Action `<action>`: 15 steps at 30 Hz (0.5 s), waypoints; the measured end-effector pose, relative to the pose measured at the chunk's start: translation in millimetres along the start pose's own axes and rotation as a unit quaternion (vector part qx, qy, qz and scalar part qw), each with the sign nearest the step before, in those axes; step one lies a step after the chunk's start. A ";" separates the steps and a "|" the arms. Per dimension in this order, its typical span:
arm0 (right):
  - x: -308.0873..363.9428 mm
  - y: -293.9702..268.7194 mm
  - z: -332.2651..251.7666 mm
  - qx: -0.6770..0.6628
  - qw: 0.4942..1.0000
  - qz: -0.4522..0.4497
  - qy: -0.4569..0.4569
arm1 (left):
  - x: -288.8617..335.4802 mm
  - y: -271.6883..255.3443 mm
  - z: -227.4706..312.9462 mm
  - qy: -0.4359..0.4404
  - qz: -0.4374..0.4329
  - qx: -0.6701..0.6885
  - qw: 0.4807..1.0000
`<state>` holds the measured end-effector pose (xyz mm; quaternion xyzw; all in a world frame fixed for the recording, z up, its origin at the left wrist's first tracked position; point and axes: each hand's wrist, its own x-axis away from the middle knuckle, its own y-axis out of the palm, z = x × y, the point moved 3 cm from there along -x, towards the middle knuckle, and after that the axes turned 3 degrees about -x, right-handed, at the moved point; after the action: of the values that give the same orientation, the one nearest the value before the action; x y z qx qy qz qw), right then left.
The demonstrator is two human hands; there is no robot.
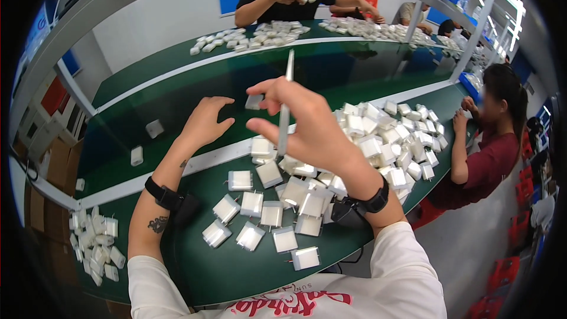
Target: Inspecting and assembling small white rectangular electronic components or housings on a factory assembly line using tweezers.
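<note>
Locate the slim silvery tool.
The slim silvery tool is near the head view's middle, in the right hand, to the right of the left hand.

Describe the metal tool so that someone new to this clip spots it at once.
Start at the big heap of white blocks on the green bench. The person's right hand, at the heap's left side, holds the tool: a slim silver strip with a tapered far end, unlike the squat blocks nearby.

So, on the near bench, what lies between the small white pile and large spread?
The head view shows the left forearm with black strap over green benchtop between small pile and large spread.
</note>
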<state>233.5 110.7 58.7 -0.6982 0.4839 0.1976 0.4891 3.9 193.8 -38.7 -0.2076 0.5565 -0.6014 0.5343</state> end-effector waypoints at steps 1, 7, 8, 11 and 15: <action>-0.5 3.5 -1.2 0.006 1.000 -0.014 0.008 | -12.8 5.9 0.9 -0.022 -0.061 -0.013 0.998; -0.5 2.5 -4.7 0.011 0.999 -0.036 0.005 | -70.3 81.2 -47.6 -0.012 -0.171 0.053 0.984; -1.0 3.5 -4.9 0.010 0.999 -0.032 0.001 | -70.4 80.2 -51.2 -0.011 -0.169 0.051 0.984; -1.1 1.9 -3.7 0.016 0.999 -0.035 0.004 | -63.0 63.7 -45.6 -0.061 -0.155 0.089 0.982; 0.4 1.8 -4.4 0.044 0.999 -0.026 -0.002 | -25.8 13.1 -11.2 -0.035 -0.032 0.109 0.993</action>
<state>231.2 106.6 59.5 -0.6879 0.4731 0.1650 0.5251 8.6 223.9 -44.8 -0.1871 0.4616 -0.6675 0.5534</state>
